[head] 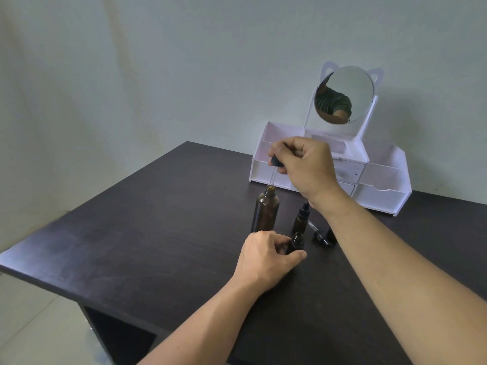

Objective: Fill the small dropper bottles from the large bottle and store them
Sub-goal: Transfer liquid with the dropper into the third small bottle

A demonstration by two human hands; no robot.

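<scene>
The large bottle is standing uncapped at the bench centre, with a dropper tip sitting at its mouth. The right hand is pinching the dropper's bulb from above, seemingly drawing liquid. At five o'clock from the large bottle, the left hand is gripping an open small bottle; a capped small bottle is standing at its twelve o'clock. Next, the dropper needs carrying over the open small bottle's narrow neck. The white organizer is waiting at one o'clock
</scene>
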